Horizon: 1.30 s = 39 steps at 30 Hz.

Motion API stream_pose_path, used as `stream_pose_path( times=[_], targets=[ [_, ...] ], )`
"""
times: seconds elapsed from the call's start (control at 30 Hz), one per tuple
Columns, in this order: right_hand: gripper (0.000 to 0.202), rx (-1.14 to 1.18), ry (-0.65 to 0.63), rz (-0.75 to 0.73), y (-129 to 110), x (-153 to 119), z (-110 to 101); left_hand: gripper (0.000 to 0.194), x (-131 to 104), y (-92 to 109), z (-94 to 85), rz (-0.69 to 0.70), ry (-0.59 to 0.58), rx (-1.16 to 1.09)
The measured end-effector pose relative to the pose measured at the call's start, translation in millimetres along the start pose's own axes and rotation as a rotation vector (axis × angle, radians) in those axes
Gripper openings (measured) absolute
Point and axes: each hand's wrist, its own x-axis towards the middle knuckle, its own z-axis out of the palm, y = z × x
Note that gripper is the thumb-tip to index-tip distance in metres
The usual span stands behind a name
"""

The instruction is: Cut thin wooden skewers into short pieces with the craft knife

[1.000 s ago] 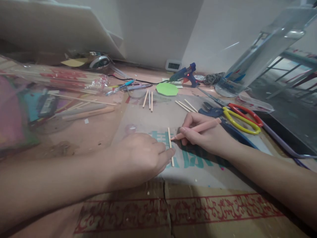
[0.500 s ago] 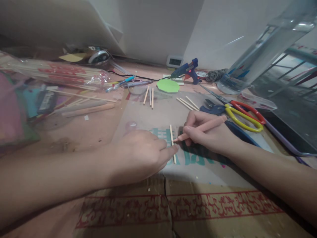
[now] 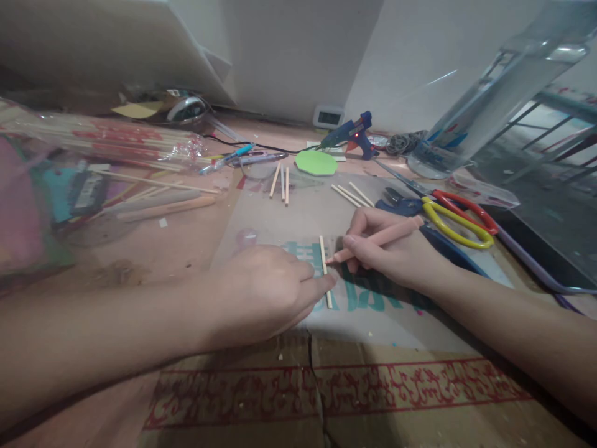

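A short wooden stick [image 3: 322,250] lies nearly upright in view on a translucent sheet [image 3: 280,224] with teal print. My left hand [image 3: 265,289] rests on the sheet, its fingertips pressing the stick down at its lower half; the other fingers are curled under. My right hand [image 3: 373,246] is closed round a pink pen [image 3: 389,235], whose tip touches or nearly touches the stick's middle from the right, just above my left fingertip.
Several short sticks [image 3: 286,186] lie behind. Further back are a green paper octagon [image 3: 316,163] and a blue glue gun [image 3: 347,134]. Red-and-yellow-handled scissors [image 3: 457,230] and a clear bottle [image 3: 485,99] stand or lie right; bagged sticks [image 3: 116,137] lie left.
The camera view has shifted very slightly. Both hands, the stick and the pen hold almost the same places.
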Motion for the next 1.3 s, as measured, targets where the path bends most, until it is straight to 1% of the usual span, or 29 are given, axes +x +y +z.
stream_pose_path(
  times=[0.07, 0.1, 0.23, 0.3, 0.37, 0.47, 0.53, 0.67, 0.8, 0.93, 1.0, 1.17, 1.3],
  targets=[
    [0.024, 0.004, -0.038, -0.017, 1.6, -1.0, -0.6, 0.026, 0.4, 0.2, 0.0, 0.011, 0.017, 0.001],
    [0.024, -0.005, -0.033, -0.020, 1.8, -1.0, -0.6, 0.026, 0.6, 0.4, 0.1, 0.012, 0.018, 0.000],
    [0.024, -0.056, 0.064, -0.008, -0.7, 1.4, 0.9, 0.026, 0.7, 1.1, 0.5, -0.007, -0.014, -0.002],
    [0.024, -0.064, 0.088, 0.009, -1.8, 2.1, 1.6, 0.025, 0.7, 1.1, 0.5, -0.010, -0.018, -0.002],
    [0.024, -0.055, 0.072, 0.003, -1.3, 1.6, 1.7, 0.026, 0.7, 0.6, 0.6, -0.007, -0.007, -0.004],
    [0.024, -0.038, 0.002, -0.027, 0.8, -0.1, 1.0, 0.027, 1.1, -0.2, 0.4, 0.002, 0.003, -0.002],
    [0.025, -0.048, -0.007, -0.032, 0.9, -0.3, 0.9, 0.027, 1.4, -0.4, 0.0, -0.001, -0.006, -0.002],
    [0.024, -0.079, 0.046, -0.017, -2.4, 1.8, 2.1, 0.026, 1.6, 0.5, -1.0, -0.012, -0.017, -0.008],
    [0.023, -0.063, 0.100, 0.032, -3.4, 2.4, 2.5, 0.026, 0.9, 1.1, -0.5, -0.009, -0.015, -0.002],
    [0.027, -0.049, 0.032, -0.001, -1.2, 0.7, 1.4, 0.027, 0.8, 0.4, 0.2, 0.005, 0.008, -0.001],
    [0.027, -0.071, 0.021, -0.012, -1.3, 0.7, 1.0, 0.027, 1.1, 0.3, -0.1, 0.001, 0.004, -0.001],
    [0.023, -0.092, 0.077, 0.028, -3.3, 4.3, 2.6, 0.027, 1.7, 1.2, -1.2, -0.014, -0.025, -0.001],
    [0.023, -0.074, 0.113, 0.042, -1.9, 4.7, 3.8, 0.027, 1.6, 1.8, -0.3, -0.039, -0.059, -0.009]
  ],
)
